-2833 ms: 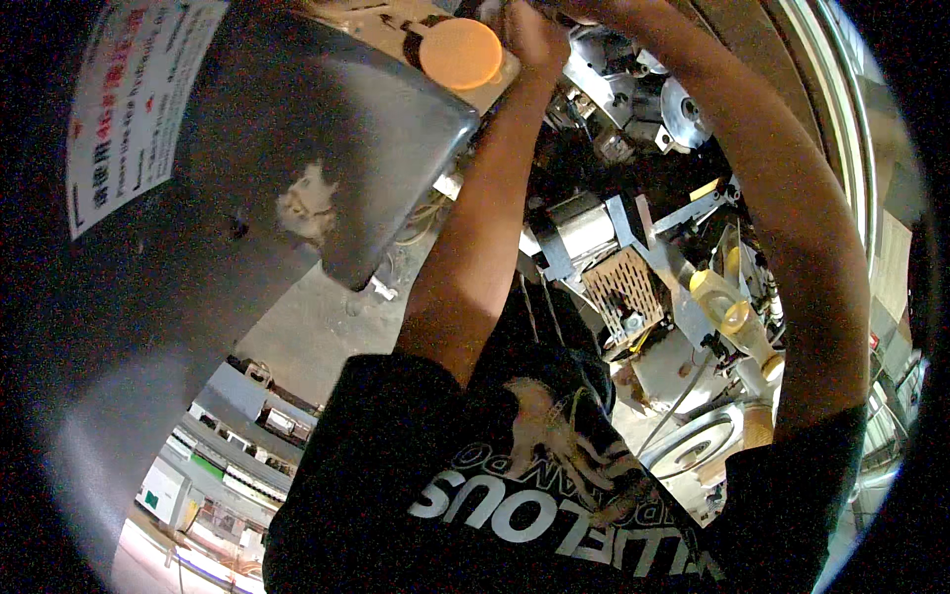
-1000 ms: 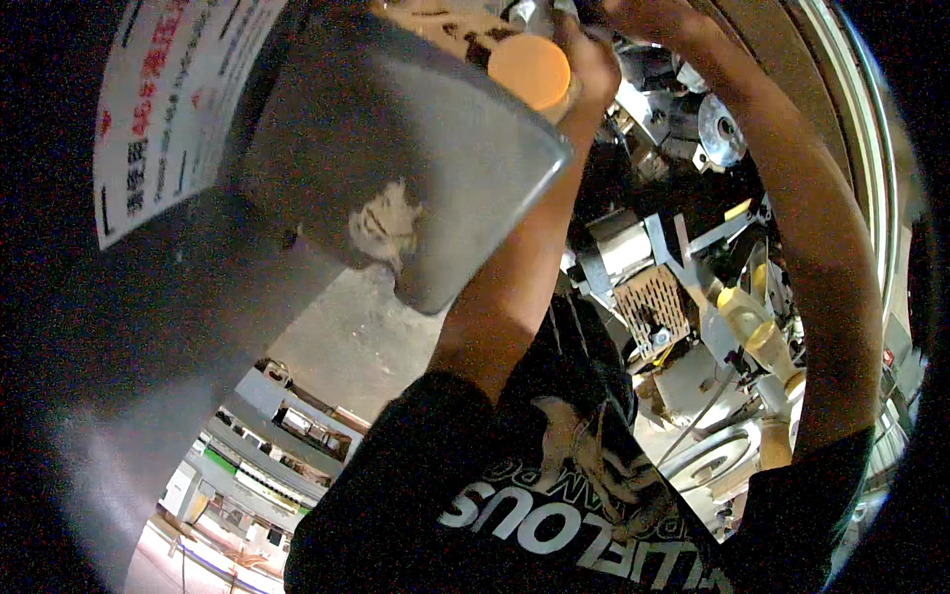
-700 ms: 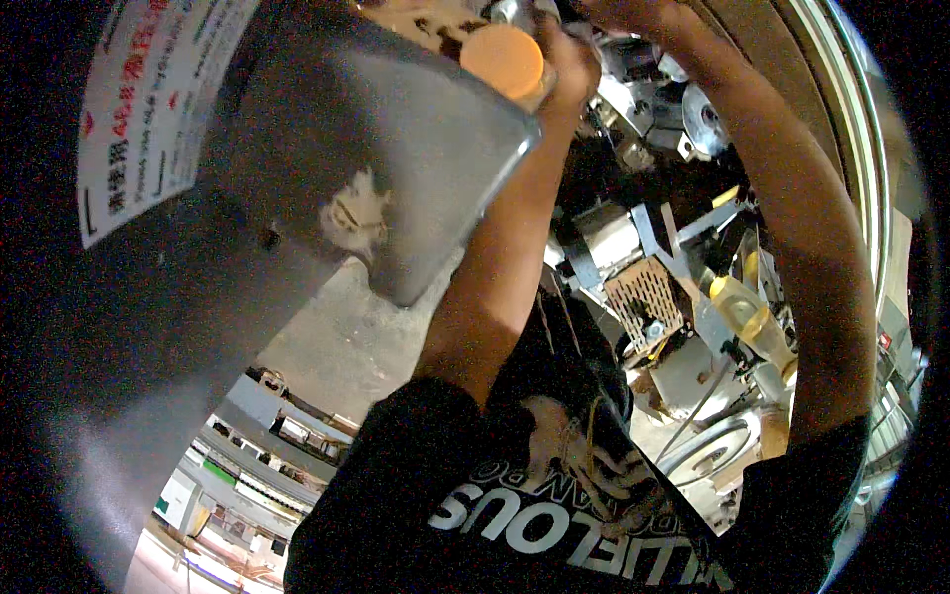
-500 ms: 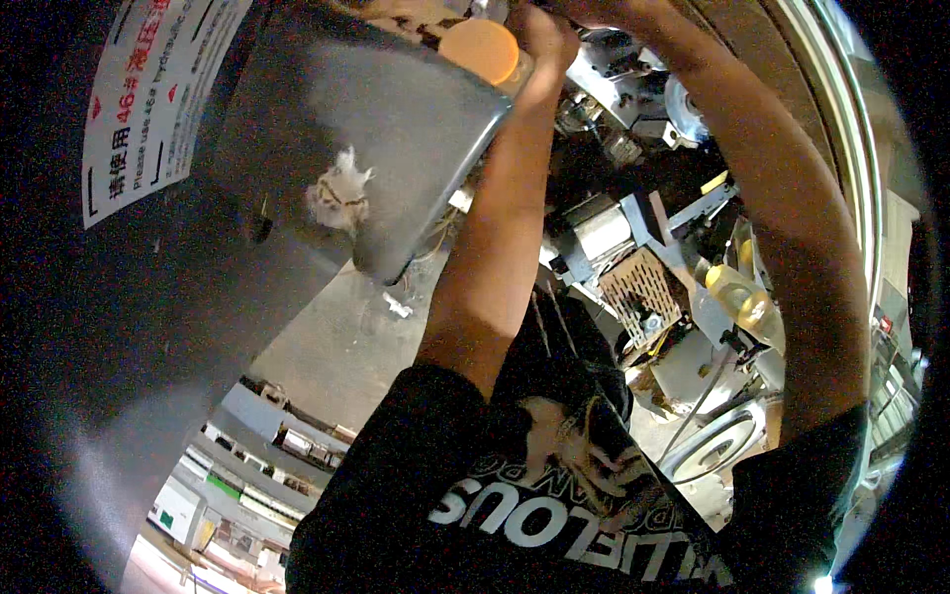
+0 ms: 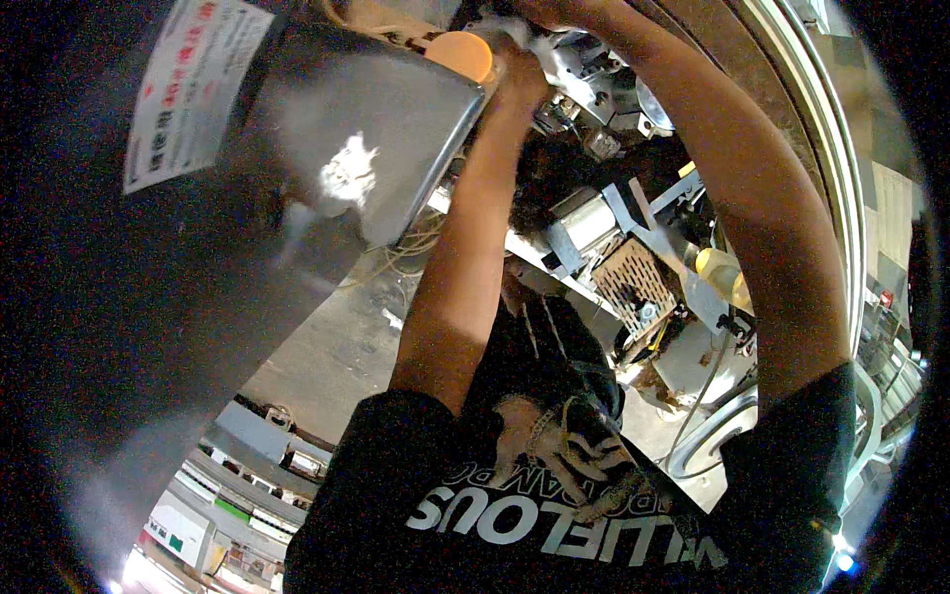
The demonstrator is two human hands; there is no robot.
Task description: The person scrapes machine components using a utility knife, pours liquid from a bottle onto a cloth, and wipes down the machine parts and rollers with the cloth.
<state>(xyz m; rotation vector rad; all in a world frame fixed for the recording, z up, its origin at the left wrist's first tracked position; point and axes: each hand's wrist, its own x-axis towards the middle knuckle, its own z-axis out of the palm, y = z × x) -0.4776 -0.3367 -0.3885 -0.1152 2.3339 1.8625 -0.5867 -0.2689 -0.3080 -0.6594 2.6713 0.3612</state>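
Observation:
Both of my arms reach up to the top edge of the head view, bare below black short sleeves. My left hand is just right of a round orange cap, at the corner of a large grey metal housing. Its fingers point away from me and blur into the parts behind, so I cannot make out a grip. My right hand lies farther up, partly cut off by the picture's edge, with its fingers hidden. Below the hands is a shiny metal assembly with bolts and fittings.
A white label is on the housing at upper left. Thin cables hang under its corner. Right of my left arm are a slotted plate, a bottle of yellowish liquid and a white round-rimmed object. A pale frame edge curves at right.
The whole view has shifted, so housing, cap and both arms appear farther left. More of the cables beneath the housing corner shows. Both hands remain near the cap and metal assembly.

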